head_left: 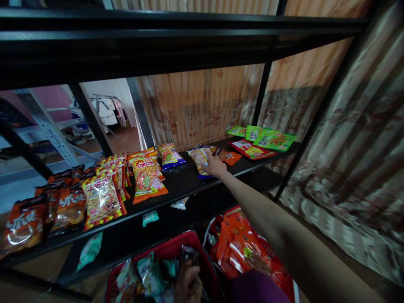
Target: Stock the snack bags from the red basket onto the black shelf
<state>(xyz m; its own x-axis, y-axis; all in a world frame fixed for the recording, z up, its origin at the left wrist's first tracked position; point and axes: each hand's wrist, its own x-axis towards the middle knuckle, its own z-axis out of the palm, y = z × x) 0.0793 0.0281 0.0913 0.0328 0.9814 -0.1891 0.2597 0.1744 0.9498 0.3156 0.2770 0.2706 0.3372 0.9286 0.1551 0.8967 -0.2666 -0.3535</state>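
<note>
Head view | right hand [216, 166] on the blue-edged packet [199, 158], mid-frame, atop the black shelf [179, 180], can't tell if gripped | left hand [189, 281], bottom centre, fingers curled by a dark packet [190, 251] over the red basket [170, 245], grip unclear

You see glossy plastic on the orange noodle packet [147, 176] (crinkled, too), smooth dark metal on the shelf frame [265, 92], and rumpled, softly creased cloth in the patterned curtain [353, 176].
</note>
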